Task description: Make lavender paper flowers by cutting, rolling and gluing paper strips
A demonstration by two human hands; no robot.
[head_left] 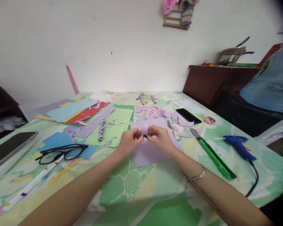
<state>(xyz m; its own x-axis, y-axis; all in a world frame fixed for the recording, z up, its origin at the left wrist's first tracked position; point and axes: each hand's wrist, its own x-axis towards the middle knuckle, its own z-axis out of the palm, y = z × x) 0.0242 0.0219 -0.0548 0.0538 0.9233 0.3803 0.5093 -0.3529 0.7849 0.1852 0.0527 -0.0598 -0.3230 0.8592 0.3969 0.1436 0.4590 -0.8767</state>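
Observation:
Both my hands meet over the middle of the table. My left hand (129,141) and my right hand (160,139) each pinch one end of a small curled strip of lilac paper (145,128). A thin dark stick tip shows between the fingertips, at the strip's lower edge. Under the hands lies a lilac paper sheet (148,153) on the green flowered tablecloth (132,185). A bangle circles my right wrist.
Gold scissors (174,130), a green utility knife (213,155), a blue glue gun (238,146) with its cord, and a black phone (188,115) lie to the right. Black glasses (61,153), a ruler (30,186), coloured paper sheets (77,114) and a tablet (9,150) lie left. Pink and lilac scraps (151,111) lie behind.

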